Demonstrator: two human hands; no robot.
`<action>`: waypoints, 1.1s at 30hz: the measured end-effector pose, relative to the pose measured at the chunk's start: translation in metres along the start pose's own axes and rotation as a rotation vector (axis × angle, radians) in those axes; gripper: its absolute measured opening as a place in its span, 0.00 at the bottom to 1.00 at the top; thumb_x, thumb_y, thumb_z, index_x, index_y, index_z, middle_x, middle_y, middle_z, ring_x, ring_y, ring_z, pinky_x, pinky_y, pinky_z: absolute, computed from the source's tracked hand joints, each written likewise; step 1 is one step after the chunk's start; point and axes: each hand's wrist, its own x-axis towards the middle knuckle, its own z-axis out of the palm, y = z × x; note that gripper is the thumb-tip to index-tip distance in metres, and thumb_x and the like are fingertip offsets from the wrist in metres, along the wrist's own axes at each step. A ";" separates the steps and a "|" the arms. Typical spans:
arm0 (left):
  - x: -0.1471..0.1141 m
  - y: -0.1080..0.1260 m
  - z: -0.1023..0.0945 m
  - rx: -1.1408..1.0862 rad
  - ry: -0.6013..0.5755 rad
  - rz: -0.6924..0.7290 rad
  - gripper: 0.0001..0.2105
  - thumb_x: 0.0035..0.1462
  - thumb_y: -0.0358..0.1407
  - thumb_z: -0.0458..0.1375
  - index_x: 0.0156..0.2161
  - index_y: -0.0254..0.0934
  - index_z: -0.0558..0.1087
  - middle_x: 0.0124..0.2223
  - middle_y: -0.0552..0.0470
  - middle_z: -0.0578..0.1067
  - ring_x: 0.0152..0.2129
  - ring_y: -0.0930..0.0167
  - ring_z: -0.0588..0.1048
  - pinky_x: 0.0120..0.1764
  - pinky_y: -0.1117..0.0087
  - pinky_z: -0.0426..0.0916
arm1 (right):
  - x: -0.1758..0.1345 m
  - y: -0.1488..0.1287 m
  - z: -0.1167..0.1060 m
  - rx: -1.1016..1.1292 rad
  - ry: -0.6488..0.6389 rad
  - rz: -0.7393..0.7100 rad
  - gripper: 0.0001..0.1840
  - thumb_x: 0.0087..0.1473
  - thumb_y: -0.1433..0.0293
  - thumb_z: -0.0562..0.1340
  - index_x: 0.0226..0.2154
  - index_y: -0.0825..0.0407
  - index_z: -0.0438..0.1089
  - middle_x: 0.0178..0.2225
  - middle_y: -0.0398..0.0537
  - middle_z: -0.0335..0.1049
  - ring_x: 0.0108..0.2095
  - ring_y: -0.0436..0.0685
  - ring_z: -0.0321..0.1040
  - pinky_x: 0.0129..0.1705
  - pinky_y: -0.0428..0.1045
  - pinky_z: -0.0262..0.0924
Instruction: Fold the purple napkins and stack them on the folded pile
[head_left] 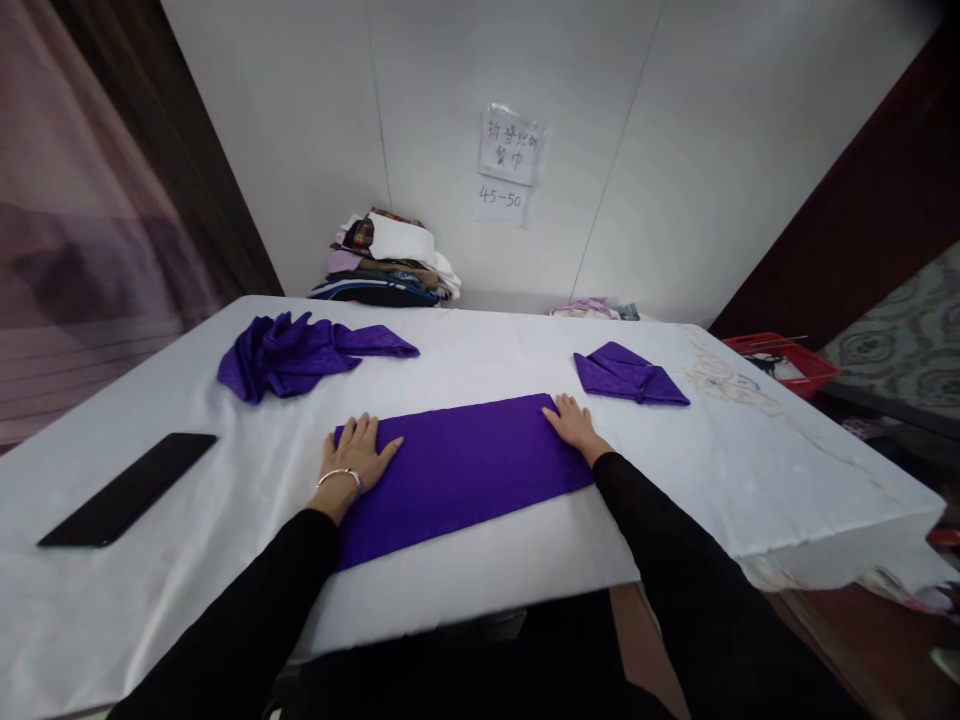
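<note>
A purple cloth napkin (465, 470), folded into a long flat rectangle, lies in front of me on the white-covered table. My left hand (354, 455) rests flat on its left end, fingers spread, with a silver bracelet at the wrist. At the opposite end, my right hand (574, 422) lies over the right edge with its fingers stretched out. Neither hand grips the cloth. Beyond my right hand sits another purple napkin (628, 375), folded into a pointed shape. A crumpled purple cloth (292, 355) is at the back left.
A dark flat phone-like slab (127, 490) lies on the white tablecloth (247, 560) at left. Behind the table is a pile of folded fabrics (390, 260). Handwritten paper signs (510, 150) hang on the wall. A red basket (787, 365) stands past the right edge.
</note>
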 end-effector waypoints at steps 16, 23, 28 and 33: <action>-0.003 0.002 -0.003 0.007 -0.007 0.009 0.36 0.58 0.54 0.39 0.64 0.30 0.51 0.67 0.43 0.49 0.64 0.59 0.45 0.61 0.51 0.43 | -0.087 -0.165 0.049 0.082 -0.018 -0.785 0.39 0.58 0.47 0.45 0.62 0.55 0.49 0.65 0.56 0.44 0.65 0.62 0.36 0.63 0.64 0.31; 0.000 -0.001 -0.002 0.004 -0.014 0.016 0.37 0.58 0.55 0.37 0.64 0.30 0.51 0.67 0.44 0.48 0.64 0.59 0.44 0.61 0.51 0.42 | -0.071 -0.018 0.024 -0.029 0.072 -0.265 0.35 0.61 0.50 0.43 0.63 0.52 0.48 0.66 0.54 0.41 0.66 0.61 0.34 0.62 0.63 0.32; -0.003 0.007 -0.006 0.001 0.004 -0.019 0.37 0.58 0.55 0.38 0.64 0.30 0.52 0.67 0.41 0.47 0.64 0.57 0.44 0.60 0.47 0.42 | -0.075 0.037 0.018 -0.073 0.113 -0.079 0.33 0.62 0.53 0.42 0.63 0.53 0.48 0.66 0.54 0.42 0.65 0.61 0.36 0.62 0.63 0.34; -0.050 0.067 -0.003 -0.047 0.070 0.243 0.34 0.59 0.54 0.41 0.64 0.34 0.53 0.67 0.42 0.48 0.64 0.57 0.44 0.60 0.47 0.39 | -0.075 0.039 0.022 -0.094 0.136 -0.095 0.32 0.62 0.53 0.43 0.63 0.52 0.48 0.66 0.54 0.42 0.65 0.61 0.36 0.61 0.64 0.35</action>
